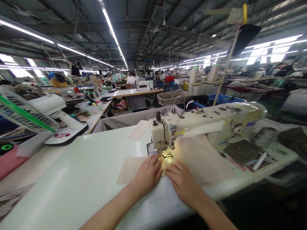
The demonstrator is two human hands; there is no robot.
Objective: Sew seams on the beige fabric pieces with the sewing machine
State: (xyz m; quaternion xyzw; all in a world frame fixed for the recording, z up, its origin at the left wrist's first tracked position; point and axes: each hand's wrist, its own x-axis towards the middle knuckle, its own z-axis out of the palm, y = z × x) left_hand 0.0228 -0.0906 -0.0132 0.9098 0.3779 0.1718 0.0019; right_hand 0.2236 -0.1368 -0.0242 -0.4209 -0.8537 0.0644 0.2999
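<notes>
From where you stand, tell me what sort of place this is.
Most likely a sewing workshop or factory floor: a sewing machine with pale fabric beside it, thread cones standing behind it, and a second machine farther back.

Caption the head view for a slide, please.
Left hand and right hand at a lit sewing machine, pale cloth lying to either side.

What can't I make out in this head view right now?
In the head view:
- Cream fabric beneath the left hand: covered by that hand.
- Right forearm: cut off by the bottom edge.
- Electric fan: cut off by the left edge.
- Sewing machine display: too small to read.
</notes>
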